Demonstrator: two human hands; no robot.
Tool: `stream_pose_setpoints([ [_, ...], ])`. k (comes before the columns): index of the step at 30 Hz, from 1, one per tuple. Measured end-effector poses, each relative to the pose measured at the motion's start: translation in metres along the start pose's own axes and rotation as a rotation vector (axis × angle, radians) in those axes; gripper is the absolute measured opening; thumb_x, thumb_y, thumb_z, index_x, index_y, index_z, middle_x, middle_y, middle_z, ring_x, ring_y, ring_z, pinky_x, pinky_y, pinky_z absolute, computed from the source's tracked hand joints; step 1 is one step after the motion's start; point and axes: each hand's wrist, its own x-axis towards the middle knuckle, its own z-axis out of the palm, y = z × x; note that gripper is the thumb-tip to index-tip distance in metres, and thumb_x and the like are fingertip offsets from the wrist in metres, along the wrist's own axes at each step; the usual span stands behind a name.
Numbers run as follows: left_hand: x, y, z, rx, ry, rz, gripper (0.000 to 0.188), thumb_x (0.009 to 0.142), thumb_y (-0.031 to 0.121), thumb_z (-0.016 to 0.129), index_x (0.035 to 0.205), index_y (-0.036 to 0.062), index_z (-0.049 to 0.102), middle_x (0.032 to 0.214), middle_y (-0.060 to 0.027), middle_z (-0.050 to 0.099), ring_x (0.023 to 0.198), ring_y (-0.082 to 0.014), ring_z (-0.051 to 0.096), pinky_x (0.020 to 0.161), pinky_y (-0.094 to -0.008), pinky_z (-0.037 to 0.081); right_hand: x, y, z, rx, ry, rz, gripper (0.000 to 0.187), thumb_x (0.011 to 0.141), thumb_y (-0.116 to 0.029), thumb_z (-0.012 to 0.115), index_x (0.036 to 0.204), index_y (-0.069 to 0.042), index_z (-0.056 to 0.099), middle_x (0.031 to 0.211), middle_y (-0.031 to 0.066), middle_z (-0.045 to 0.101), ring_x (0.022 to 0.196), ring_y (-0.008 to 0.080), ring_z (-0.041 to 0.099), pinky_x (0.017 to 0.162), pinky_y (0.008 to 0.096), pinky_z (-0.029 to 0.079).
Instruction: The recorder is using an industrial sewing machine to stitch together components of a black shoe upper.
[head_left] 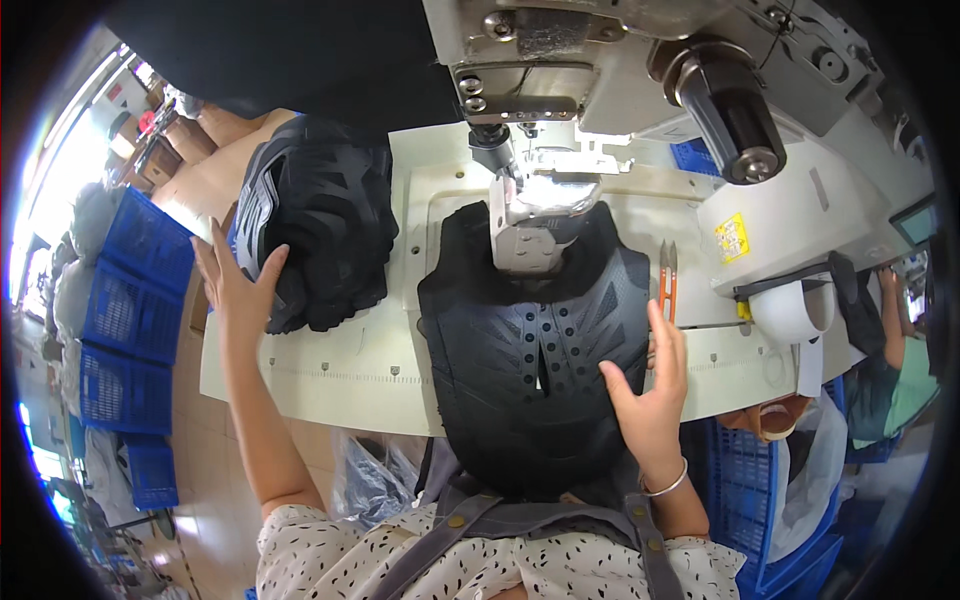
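A black shoe upper, with small round holes along its middle slit, lies flat beneath the sewing machine's head. Its near end overhangs the table edge toward my lap. My right hand is at the upper's right edge, fingers stretched out and thumb near the surface; whether it touches cannot be made out. To the left, my left hand has its fingers spread at the outer side of a pile of black shoe uppers. Nothing shows in its grasp. Orange-handled thread snips lie just beyond my right fingers.
The pale machine table carries a ruler scale. A white bowl-shaped part sits at the right. Blue crates are stacked at the left, and another blue crate stands low right. Another person's arm shows at far right.
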Motion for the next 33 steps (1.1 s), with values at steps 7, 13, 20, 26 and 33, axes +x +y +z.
stream_pose_setpoints([
  [7, -0.109, 0.102, -0.013, -0.620, -0.424, 0.536, 0.054, 0.071, 0.019, 0.069, 0.119, 0.0040, 0.049, 0.123, -0.0172, 0.046, 0.113, -0.0338, 0.045, 0.095, -0.0417, 0.034, 0.001, -0.004, 0.015, -0.042, 0.206, -0.036, 0.058, 0.070, -0.002, 0.070, 0.124, -0.001, 0.048, 0.066, 0.0087, 0.047, 0.057, 0.0209, 0.046, 0.055, 0.0297, 0.041],
  [13, -0.139, 0.122, -0.008, -0.489, -0.742, 0.560, 0.078, 0.073, 0.040, 0.066, 0.134, 0.0046, 0.033, 0.141, -0.0190, 0.024, 0.130, -0.0343, 0.023, 0.103, -0.0492, 0.020, 0.002, -0.003, 0.016, -0.234, 0.151, -0.227, 0.048, 0.072, 0.003, 0.066, 0.118, -0.001, 0.054, 0.063, 0.0086, 0.048, 0.055, 0.0214, 0.047, 0.054, 0.0309, 0.041],
  [20, -0.146, 0.120, -0.004, -0.462, -0.692, 0.553, 0.077, 0.074, 0.041, 0.065, 0.132, 0.0025, 0.033, 0.138, -0.0194, 0.027, 0.130, -0.0341, 0.025, 0.102, -0.0478, 0.022, 0.012, -0.015, -0.003, 0.370, 0.052, 0.011, 0.027, 0.080, -0.010, 0.063, 0.101, 0.006, 0.057, 0.088, 0.0124, 0.062, 0.076, 0.0224, 0.059, 0.075, 0.0297, 0.046],
  [26, -0.137, 0.106, -0.032, -0.721, -0.584, 0.185, 0.040, 0.080, 0.035, 0.060, 0.093, -0.0026, 0.055, 0.083, -0.0139, 0.058, 0.081, -0.0275, 0.058, 0.069, -0.0392, 0.043, 0.016, -0.033, -0.018, 0.799, -0.084, 0.257, 0.027, 0.090, -0.013, 0.050, 0.105, 0.009, 0.051, 0.094, 0.0159, 0.062, 0.079, 0.0244, 0.063, 0.071, 0.0348, 0.052],
  [33, -0.128, 0.143, -0.036, -1.940, -1.369, -0.643, 0.036, 0.090, 0.018, 0.049, 0.118, -0.0036, 0.043, 0.119, -0.0133, 0.051, 0.109, -0.0203, 0.050, 0.091, -0.0317, 0.041, 0.040, -0.037, -0.018, 1.515, -0.314, 0.559, 0.027, 0.091, -0.014, 0.046, 0.110, 0.005, 0.046, 0.096, 0.0209, 0.060, 0.072, 0.0249, 0.064, 0.059, 0.0332, 0.057],
])
